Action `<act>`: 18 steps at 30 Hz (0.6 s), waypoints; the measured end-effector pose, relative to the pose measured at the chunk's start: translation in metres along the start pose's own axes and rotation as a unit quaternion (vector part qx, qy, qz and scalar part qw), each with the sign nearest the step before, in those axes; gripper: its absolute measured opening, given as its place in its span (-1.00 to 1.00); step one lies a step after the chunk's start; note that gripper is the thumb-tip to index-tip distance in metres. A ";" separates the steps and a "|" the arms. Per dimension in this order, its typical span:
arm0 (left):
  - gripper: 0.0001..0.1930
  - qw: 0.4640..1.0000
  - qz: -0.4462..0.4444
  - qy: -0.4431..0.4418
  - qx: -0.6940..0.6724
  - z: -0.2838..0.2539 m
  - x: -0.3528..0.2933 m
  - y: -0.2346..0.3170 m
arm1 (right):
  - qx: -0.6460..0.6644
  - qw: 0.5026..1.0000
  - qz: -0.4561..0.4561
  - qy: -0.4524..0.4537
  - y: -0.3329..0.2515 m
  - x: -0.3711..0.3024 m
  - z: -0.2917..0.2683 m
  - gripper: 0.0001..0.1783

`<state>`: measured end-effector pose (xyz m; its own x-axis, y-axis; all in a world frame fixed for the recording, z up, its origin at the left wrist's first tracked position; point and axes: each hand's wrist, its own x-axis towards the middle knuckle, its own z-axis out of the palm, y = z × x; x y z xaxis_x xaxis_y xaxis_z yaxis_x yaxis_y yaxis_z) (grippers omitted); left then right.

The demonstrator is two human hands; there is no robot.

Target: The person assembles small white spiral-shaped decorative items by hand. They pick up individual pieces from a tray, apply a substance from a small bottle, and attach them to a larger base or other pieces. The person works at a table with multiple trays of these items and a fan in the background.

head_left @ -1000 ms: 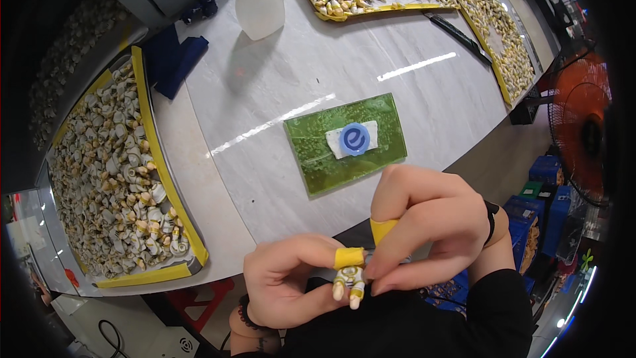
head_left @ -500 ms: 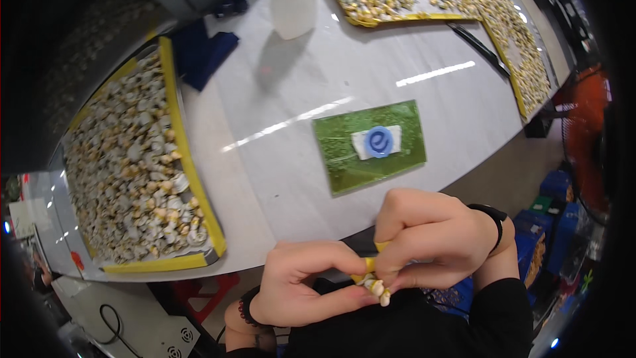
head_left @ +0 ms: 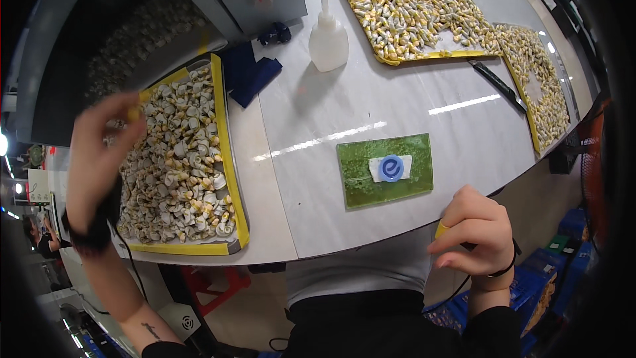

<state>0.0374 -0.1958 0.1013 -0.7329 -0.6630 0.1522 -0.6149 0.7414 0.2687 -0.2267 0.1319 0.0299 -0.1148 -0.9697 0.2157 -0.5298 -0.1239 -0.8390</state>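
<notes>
My left hand [head_left: 99, 149] is raised over the far-left part of a yellow-edged tray [head_left: 230, 159] filled with small grey-white, yellow-tipped pieces [head_left: 182, 146]. Its thumb and index finger curve toward each other, with yellow on a fingertip. Motion blurs these tips, so I cannot see whether a piece is between them. Off the table's front edge, my right hand [head_left: 476, 233] is held with curled fingers and a yellow wrap on one of them. Whatever those fingers may hold is hidden. Beyond that hand lies a green pad [head_left: 417, 185] with a round blue-and-white item [head_left: 391, 168] in its middle.
Farther back stand a white squeeze bottle [head_left: 328, 43] and dark blue cloth [head_left: 255, 81]. Two more trays of pieces, a back tray [head_left: 411, 10] and a right tray [head_left: 540, 93], flank a black pen-like tool [head_left: 497, 85]. A grey machine [head_left: 258, 0] borders the left tray.
My hands have parted from their pinch on a small yellow-and-white piece. The left has swung far left over the tray; the right has shifted slightly right. The view has moved too.
</notes>
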 end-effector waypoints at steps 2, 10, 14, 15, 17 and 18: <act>-0.65 0.998 0.014 0.027 0.056 0.004 0.054 -0.029 | -0.004 1.000 0.012 0.025 -0.001 -0.006 -0.004 -0.80; -0.63 0.977 -0.052 0.039 0.202 0.057 0.150 -0.100 | -0.028 0.992 0.095 0.081 0.007 -0.044 -0.015 -0.86; -0.65 0.976 -0.032 0.029 0.214 0.062 0.157 -0.111 | -0.047 0.988 0.100 0.106 0.006 -0.051 -0.026 -0.86; -0.65 0.977 -0.032 0.011 0.212 0.061 0.158 -0.112 | -0.054 0.988 0.095 0.110 0.006 -0.049 -0.028 -0.87; -0.67 0.980 -0.037 -0.008 0.193 0.058 0.159 -0.116 | -0.075 0.990 0.075 0.095 0.002 -0.040 -0.033 -0.87; -0.68 0.983 -0.043 -0.009 0.178 0.058 0.159 -0.121 | -0.085 0.990 0.063 0.088 -0.001 -0.035 -0.034 -0.87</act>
<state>-0.0217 -0.3852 0.0383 -0.6763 -0.7257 0.1265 -0.7359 0.6735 -0.0701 -0.2510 0.1732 0.0404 -0.3257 -0.9214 0.2118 -0.6349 0.0472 -0.7712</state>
